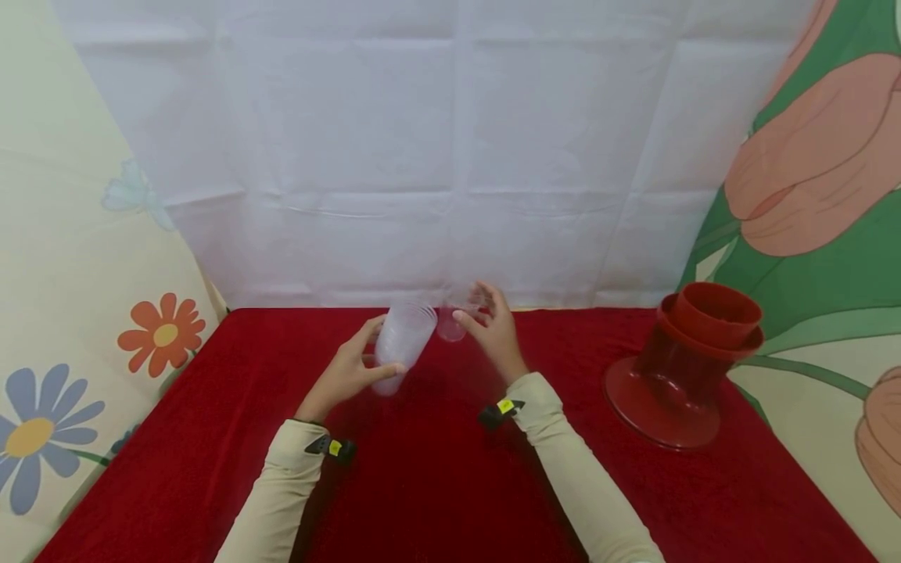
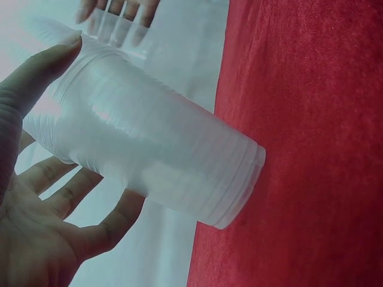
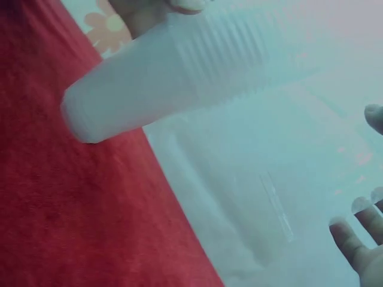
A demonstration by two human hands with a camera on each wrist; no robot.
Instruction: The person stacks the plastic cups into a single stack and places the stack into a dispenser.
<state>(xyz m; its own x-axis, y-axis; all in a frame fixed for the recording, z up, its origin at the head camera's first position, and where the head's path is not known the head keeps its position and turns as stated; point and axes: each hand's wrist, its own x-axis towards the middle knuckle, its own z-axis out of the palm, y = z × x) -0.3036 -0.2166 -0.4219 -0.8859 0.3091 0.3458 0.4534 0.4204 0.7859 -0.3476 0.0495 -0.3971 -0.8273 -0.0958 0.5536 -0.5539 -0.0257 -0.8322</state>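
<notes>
My left hand (image 1: 346, 369) grips a stack of nested clear plastic cups (image 1: 405, 336), thumb on one side and fingers on the other. The stack is tilted, its rims toward the upper right in the head view and its base low over the red cloth. Just right of the rims, a single clear plastic cup (image 1: 452, 322) is held between the thumb and fingers of my right hand (image 1: 498, 335). In the left wrist view the right hand's fingers (image 2: 145, 13) show through and around that cup. The right wrist view shows the stack (image 3: 137, 89) with its ribbed rims.
A red cloth (image 1: 422, 485) covers the table. At the right stands a glossy red tube-shaped stand (image 1: 679, 375) with a wide round base and a red cylinder (image 1: 721, 313) at its top. A creased white sheet (image 1: 450, 156) hangs behind the table, with flower-patterned cloths at both sides.
</notes>
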